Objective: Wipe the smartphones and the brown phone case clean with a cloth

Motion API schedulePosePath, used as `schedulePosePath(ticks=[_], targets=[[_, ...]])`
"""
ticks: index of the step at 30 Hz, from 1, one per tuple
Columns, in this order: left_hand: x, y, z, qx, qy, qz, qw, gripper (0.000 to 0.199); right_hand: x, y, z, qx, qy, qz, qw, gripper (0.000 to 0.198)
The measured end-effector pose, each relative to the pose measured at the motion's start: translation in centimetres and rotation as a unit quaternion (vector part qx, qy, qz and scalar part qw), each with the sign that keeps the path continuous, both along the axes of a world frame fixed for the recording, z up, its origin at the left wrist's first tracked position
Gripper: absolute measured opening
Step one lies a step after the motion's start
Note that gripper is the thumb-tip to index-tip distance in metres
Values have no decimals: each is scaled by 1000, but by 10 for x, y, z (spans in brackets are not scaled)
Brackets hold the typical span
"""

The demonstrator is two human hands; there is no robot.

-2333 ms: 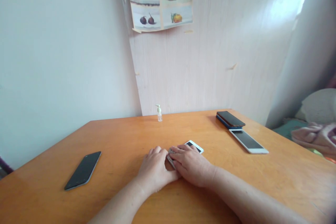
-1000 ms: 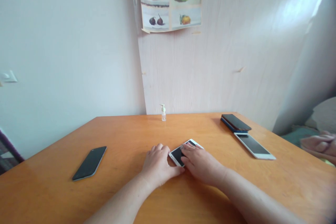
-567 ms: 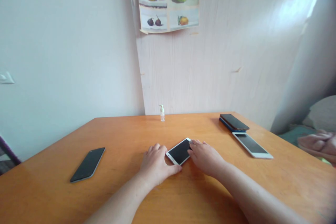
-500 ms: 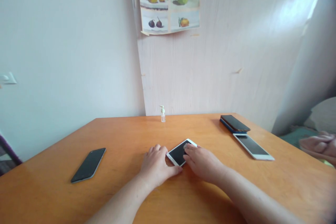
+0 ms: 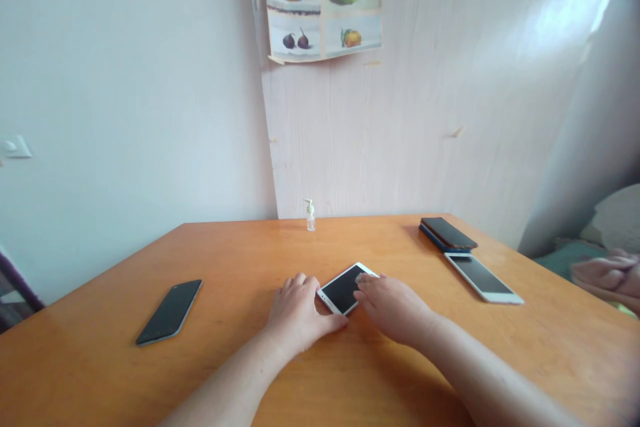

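Note:
A white smartphone (image 5: 341,292) with a dark screen lies flat at a slant on the table before me. My left hand (image 5: 299,313) holds its near left end, fingers against one edge and the thumb by the lower corner. Over the phone's right part, my right hand (image 5: 393,303) presses a small pale wad (image 5: 359,277) to the screen with its fingertips. The fingers hide most of the wad, so its material cannot be made out. The right end of the phone is partly covered by this hand.
On the wooden table (image 5: 240,253), a black phone (image 5: 170,312) lies at left and a small clear pump bottle (image 5: 311,220) stands at the back. At right are another white phone (image 5: 483,278) and a dark phone (image 5: 447,232) on something blue.
My right hand has slid slightly to the right across the screen with the pale wad. The left hand and the phone hold their place.

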State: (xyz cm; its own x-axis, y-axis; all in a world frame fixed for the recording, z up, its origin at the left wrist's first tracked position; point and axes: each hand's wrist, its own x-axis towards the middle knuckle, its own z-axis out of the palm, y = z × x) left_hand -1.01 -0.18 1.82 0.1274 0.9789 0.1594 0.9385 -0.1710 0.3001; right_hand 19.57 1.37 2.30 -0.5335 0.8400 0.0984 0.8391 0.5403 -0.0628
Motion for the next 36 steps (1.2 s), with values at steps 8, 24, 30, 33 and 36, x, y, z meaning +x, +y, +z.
schedulePosePath(ticks=[8,24,30,33,36], targets=[[-1,1,-1,8,13,-6,1000,56,-11,-21,17,-65,93,66,991,42],[-3,4,-5,14,14,-16,1000,56,-9,-14,8,-53,107,37,992,43],[-3,4,-4,15,1,-17,1000,58,2,6,5,-17,52,-108,993,44],[-4,4,-6,17,5,-20,1000,56,-10,-9,7,-33,94,18,995,43],[-4,5,-8,23,22,-23,999,48,-18,-21,7,-58,140,121,981,44]])
